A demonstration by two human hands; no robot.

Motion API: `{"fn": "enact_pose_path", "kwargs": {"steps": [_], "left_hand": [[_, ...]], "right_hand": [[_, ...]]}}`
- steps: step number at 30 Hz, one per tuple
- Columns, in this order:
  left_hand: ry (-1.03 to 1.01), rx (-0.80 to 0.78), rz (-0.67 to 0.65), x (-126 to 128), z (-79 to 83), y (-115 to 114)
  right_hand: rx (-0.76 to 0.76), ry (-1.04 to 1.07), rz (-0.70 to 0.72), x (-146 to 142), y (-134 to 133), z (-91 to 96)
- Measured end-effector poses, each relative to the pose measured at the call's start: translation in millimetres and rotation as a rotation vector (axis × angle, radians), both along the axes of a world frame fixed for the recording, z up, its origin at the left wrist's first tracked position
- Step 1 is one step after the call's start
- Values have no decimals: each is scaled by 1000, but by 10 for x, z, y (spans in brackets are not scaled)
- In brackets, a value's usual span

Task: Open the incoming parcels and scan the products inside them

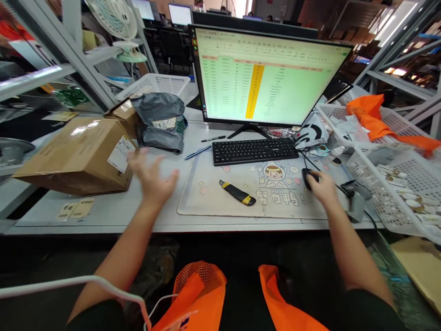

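My left hand point(151, 177) is in the air over the desk, fingers spread and slightly blurred, with nothing in it. Beside it on the left is a cardboard box point(79, 156) with a white label. A grey plastic mailer bag point(160, 122) lies just behind the hand. On the right, my right hand point(322, 187) rests over a black computer mouse point(308, 178), its fingers curled on top. Between my hands, a black and yellow utility knife point(237, 192) lies on the cartoon desk mat point(213, 202), in front of the black keyboard point(255, 151).
A monitor point(275, 82) showing a spreadsheet stands at the back. A blue pen point(197, 152) and a black marker point(213, 138) lie left of the keyboard. A grey handheld scanner point(358, 200) stands near white baskets point(370, 177) on the right. Metal shelf posts flank the desk.
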State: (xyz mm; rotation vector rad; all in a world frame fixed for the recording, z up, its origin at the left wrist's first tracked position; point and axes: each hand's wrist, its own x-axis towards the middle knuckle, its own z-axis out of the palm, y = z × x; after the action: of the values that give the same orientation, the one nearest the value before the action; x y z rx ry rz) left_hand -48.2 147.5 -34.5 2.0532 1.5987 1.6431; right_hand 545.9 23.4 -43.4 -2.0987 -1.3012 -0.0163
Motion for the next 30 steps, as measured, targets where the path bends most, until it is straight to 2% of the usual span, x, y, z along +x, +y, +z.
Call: {"fn": "enact_pose_path", "kwargs": {"steps": [2, 3, 5, 7, 9, 14, 22, 26, 30], "left_hand": [[245, -101, -214, 756, -92, 104], [334, -170, -268, 1114, -121, 159], [474, -321, -298, 1712, -137, 272], [552, -442, -256, 2108, -115, 387], [584, -521, -201, 2313, -91, 484], [580, -553, -111, 2417, -156, 564], [565, -506, -66, 2358, -312, 619], [572, -496, -80, 2319, -346, 659], [589, -475, -92, 2329, -372, 644]], "right_hand": [[-87, -62, 208, -426, 464, -37], [-114, -104, 258, -593, 678, -58], [-169, -189, 248, -816, 1021, -93], [-207, -245, 208, -912, 1235, -114], [-213, -278, 171, -932, 1346, -132], [-173, -286, 90, -925, 1443, -230], [-98, -227, 124, -859, 1476, -392], [-71, -227, 225, -930, 1446, -369], [-90, -229, 484, -1333, 1502, -321]]}}
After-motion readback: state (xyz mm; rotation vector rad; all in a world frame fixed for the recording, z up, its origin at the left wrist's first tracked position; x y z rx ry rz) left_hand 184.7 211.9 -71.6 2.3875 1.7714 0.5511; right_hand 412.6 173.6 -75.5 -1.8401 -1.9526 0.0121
